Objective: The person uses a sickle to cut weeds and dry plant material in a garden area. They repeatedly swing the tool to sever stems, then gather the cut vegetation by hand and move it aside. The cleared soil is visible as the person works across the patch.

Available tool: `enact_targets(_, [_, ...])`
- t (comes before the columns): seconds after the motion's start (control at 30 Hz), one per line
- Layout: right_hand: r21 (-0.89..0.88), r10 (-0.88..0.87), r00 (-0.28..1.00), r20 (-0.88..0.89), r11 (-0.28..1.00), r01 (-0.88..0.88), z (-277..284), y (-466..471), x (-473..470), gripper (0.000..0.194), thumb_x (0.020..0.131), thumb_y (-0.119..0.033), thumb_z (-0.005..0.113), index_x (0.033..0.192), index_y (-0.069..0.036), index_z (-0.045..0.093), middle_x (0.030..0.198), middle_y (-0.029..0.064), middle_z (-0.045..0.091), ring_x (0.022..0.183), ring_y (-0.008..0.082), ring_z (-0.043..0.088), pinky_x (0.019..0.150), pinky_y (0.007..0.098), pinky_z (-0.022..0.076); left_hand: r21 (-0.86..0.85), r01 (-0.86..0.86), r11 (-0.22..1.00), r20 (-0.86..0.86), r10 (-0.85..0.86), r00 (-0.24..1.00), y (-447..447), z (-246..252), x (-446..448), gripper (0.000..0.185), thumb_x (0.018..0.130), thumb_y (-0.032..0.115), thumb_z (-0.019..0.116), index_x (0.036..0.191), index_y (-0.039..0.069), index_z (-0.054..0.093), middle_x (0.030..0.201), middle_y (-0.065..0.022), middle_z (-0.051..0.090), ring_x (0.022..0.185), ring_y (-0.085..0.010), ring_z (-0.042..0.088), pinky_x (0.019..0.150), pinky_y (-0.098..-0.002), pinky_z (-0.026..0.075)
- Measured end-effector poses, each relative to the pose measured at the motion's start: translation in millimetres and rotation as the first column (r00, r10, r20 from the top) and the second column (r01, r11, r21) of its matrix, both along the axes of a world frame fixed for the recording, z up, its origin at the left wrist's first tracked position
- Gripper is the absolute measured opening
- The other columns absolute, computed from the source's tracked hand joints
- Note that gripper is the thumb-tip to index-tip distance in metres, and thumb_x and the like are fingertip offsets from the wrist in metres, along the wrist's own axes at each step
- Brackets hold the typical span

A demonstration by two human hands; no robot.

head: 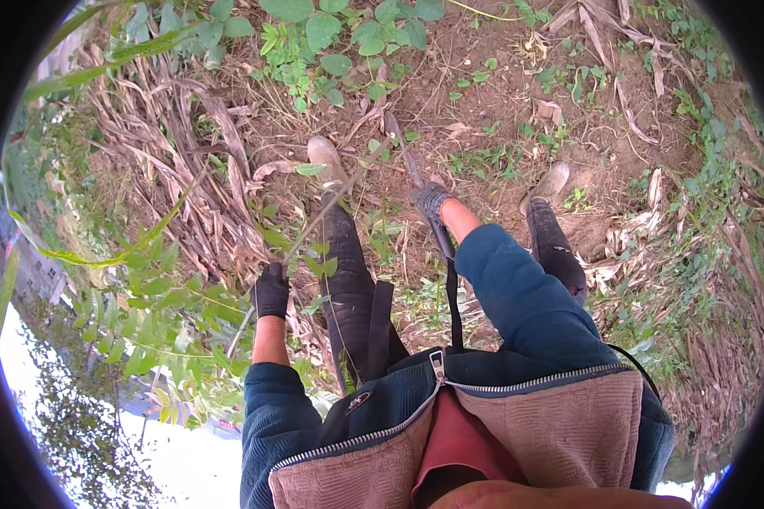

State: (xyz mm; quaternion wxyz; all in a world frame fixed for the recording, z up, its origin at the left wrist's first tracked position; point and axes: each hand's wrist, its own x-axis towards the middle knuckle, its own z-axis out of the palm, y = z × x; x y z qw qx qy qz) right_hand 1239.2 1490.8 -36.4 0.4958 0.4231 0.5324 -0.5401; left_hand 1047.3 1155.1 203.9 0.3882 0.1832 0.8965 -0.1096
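Observation:
My left hand, in a dark fingerless glove, is closed around the thin woody stem of a leafy sapling. The stem slants from the ground near my boots, past my shin, down to the left. Its green compound leaves spread out beyond that hand. In a grey knit glove, my right hand grips the dark handle of a long hand tool. The tool's narrow metal end points away from me, close to the stem's far end. Its exact shape is hard to tell.
A heap of dry corn stalks lies at the left. Broad-leaved green plants grow ahead. My two muddy boots stand apart on brown soil strewn with dead leaves and weeds. A dark strap hangs from my jacket.

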Motion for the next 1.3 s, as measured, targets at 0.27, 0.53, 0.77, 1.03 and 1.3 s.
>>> enact_targets(0.27, [-0.324, -0.703, 0.651, 0.287, 0.568, 0.757, 202, 22, 14, 0.024, 0.086, -0.035, 0.054, 0.087, -0.011, 0.051, 0.056, 0.0011, 0.045, 0.045, 0.0162, 0.048, 0.041, 0.0316, 0.0391, -0.020, 0.206, 0.978, -0.081, -0.207, 0.975, -58, 43, -46, 0.013, 0.076, 0.022, 0.056, 0.086, 0.014, 0.052, 0.072, -0.0142, 0.059, 0.067, -0.0351, 0.060, 0.058, -0.0439, 0.048])
enact_targets(0.53, [-0.107, -0.877, 0.449, 0.173, 0.437, 0.893, 298, 84, -23, 0.019, 0.086, -0.029, 0.055, 0.076, -0.015, 0.047, 0.056, -0.0007, 0.046, 0.046, 0.0134, 0.048, 0.039, 0.0298, 0.0371, 0.105, 0.245, 0.964, -0.142, -0.230, 0.963, 31, 114, -45, 0.014, 0.083, 0.026, 0.047, 0.088, 0.012, 0.047, 0.071, -0.0127, 0.059, 0.062, -0.0329, 0.060, 0.052, -0.0443, 0.046])
enact_targets(0.77, [-0.299, -0.969, -0.205, -0.139, -0.157, 0.941, 266, 126, -99, 0.025, 0.087, -0.031, 0.050, 0.069, -0.016, 0.040, 0.053, -0.0022, 0.038, 0.045, 0.0134, 0.040, 0.045, 0.0319, 0.0377, -0.084, -0.035, 0.996, -0.334, 0.005, 0.943, -62, 220, -45, 0.021, 0.084, 0.033, 0.049, 0.095, 0.014, 0.049, 0.073, -0.0140, 0.061, 0.063, -0.0349, 0.060, 0.054, -0.0457, 0.046])
enact_targets(1.03, [-0.258, -0.997, 0.063, -0.049, 0.074, 0.963, 314, 81, -89, 0.025, 0.086, -0.029, 0.052, 0.068, -0.016, 0.041, 0.051, -0.0016, 0.040, 0.043, 0.0157, 0.041, 0.043, 0.0310, 0.0349, 0.071, -0.166, 0.984, -0.809, 0.154, 0.567, -198, 282, -299, 0.033, 0.086, 0.029, 0.050, 0.110, 0.008, 0.045, 0.096, -0.0200, 0.058, 0.082, -0.0393, 0.057, 0.065, -0.0472, 0.045])
enact_targets(1.3, [-0.486, -0.959, -0.037, 0.280, -0.175, 0.856, 324, -18, -108, 0.022, 0.082, -0.027, 0.055, 0.065, -0.017, 0.046, 0.056, -0.0014, 0.043, 0.051, 0.0142, 0.043, 0.051, 0.0313, 0.0354, -0.154, -0.098, 0.983, -0.197, 0.066, 0.978, -77, 162, -379, 0.046, 0.077, 0.026, 0.054, 0.116, 0.003, 0.048, 0.111, -0.0241, 0.054, 0.102, -0.0391, 0.051, 0.086, -0.0436, 0.042])
